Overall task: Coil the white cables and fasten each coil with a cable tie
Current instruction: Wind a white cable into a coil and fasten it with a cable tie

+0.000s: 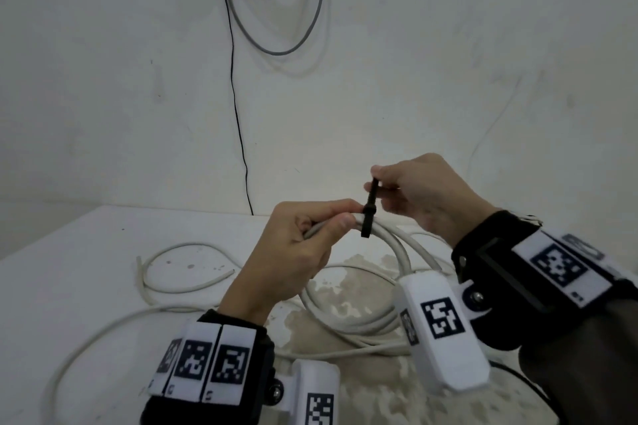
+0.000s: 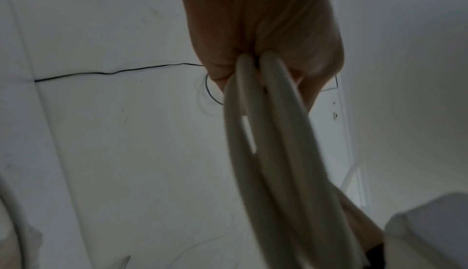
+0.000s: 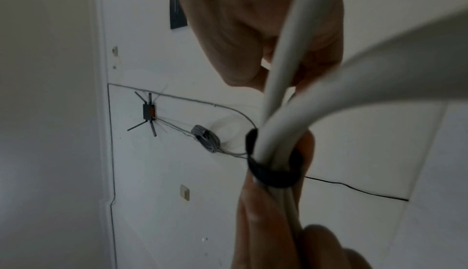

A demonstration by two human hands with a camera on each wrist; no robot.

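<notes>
Nearest the head camera, both wrists carry black bands (image 1: 221, 369) with white blocks printed with black-and-white square code markers; these are patterns, and no words or brand names can be read on them.

Just beyond, the left hand (image 1: 293, 248) curls its fingers round the gathered strands of the coiled white round cable (image 1: 373, 317), thumb and forefinger pinching the bundle at the top of the loop. The rest of the coil hangs down to the white table top (image 1: 69, 286), which is stained and worn in front of the person. The right hand (image 1: 424, 197) pinches the upper end of the black strap-like cable tie (image 1: 368, 207) between thumb and forefinger; the tie stands nearly upright against the bundle, right beside the left fingertips.

The left wrist view shows only the strands running out of the closed left hand; the tie is not seen there. The right wrist view shows what the head view cannot: the black tie is looped round the bundle, with fingers of both hands close on either side.

On the table to the left lies a second, loose white cable (image 1: 179, 286), uncoiled and well apart from the hands.

Farthest off, a thin black wire (image 1: 238, 121) and a grey cable loop (image 1: 303, 31) hang on the white wall. The right wrist view alone shows a small black box with four antennas (image 3: 148, 113) and a grey cable bundle (image 3: 205, 141) on a wall.
</notes>
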